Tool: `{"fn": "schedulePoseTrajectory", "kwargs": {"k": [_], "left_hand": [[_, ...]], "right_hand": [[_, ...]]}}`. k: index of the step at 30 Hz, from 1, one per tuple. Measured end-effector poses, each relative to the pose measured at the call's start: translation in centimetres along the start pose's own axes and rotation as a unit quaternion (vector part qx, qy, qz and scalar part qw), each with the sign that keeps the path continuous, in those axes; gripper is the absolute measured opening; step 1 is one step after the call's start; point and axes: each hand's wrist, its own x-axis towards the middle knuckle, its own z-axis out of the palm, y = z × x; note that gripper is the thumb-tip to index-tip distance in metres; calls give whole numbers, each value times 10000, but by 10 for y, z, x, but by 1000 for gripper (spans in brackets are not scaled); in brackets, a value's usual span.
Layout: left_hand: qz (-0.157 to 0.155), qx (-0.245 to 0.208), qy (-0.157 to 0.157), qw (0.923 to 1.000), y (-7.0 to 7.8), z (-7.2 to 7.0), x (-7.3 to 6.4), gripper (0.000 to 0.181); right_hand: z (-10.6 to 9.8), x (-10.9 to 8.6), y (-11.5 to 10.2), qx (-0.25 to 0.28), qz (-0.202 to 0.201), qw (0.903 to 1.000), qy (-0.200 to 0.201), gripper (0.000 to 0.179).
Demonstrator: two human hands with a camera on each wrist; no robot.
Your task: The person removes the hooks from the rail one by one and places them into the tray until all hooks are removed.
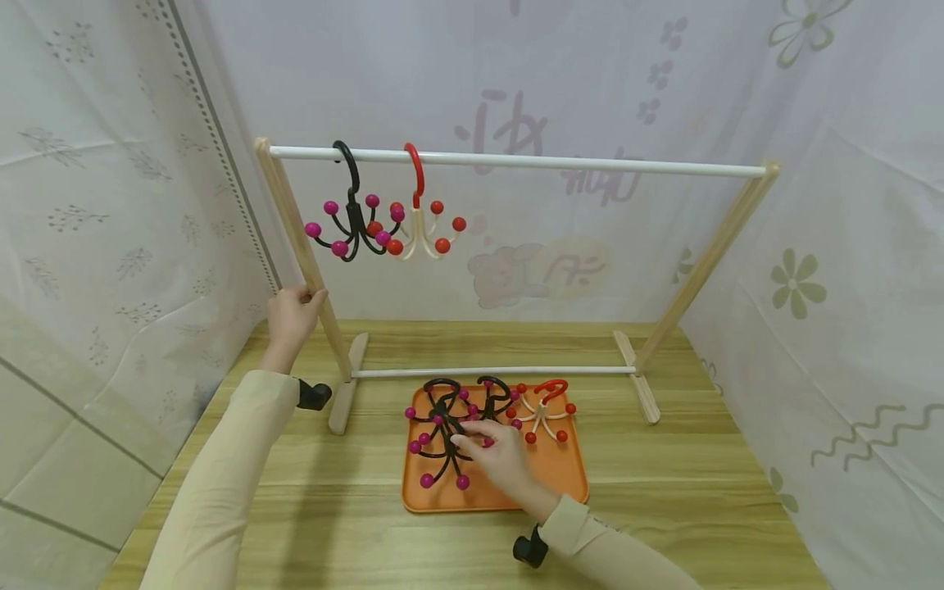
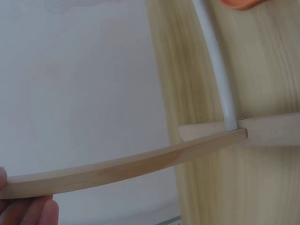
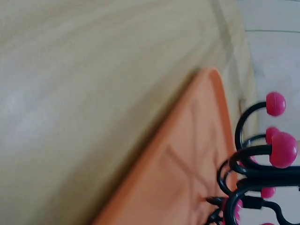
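Observation:
My left hand [image 1: 291, 319] grips the left wooden post [image 2: 117, 173] of a rack, with fingers and thumb on either side of it. Over an orange tray [image 1: 549, 475], my right hand [image 1: 501, 459] pinches a black multi-arm hook hanger [image 3: 267, 176] with pink balls at its arm tips. That hanger overlaps another black one behind it in the head view. Farther right in the tray lie a black hanger [image 1: 490, 403] and a cream hanger [image 1: 544, 410] with a red hook and red balls.
From the rack's white top rail [image 1: 546, 163] hang a black hanger [image 1: 356, 217] with pink balls and a cream hanger [image 1: 417, 221] with a red hook, both near the left end. A white lower bar [image 1: 494, 372] runs behind the tray. The right post [image 1: 701, 270] stands on a wooden foot.

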Motion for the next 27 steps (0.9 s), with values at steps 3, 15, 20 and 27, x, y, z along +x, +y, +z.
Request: {"fn": "schedulePoseTrajectory", "kwargs": {"k": [3,15,20,27], "left_hand": [[28,4,6,10000,0,0,0,33],[197,25,89,9998,-1,1,-1,34],[137,-40,88,9999,0,1,-1,32],[176,-11,78,9998,1,0,-2,33]], "right_hand": [[6,-5,4,148,-47,9998,80,17],[16,-17,23,281,7,9995,120,15],[18,-18,28,317,-66,9993,183,16],[19,-21,31,440,-40,9988,193,17]]}}
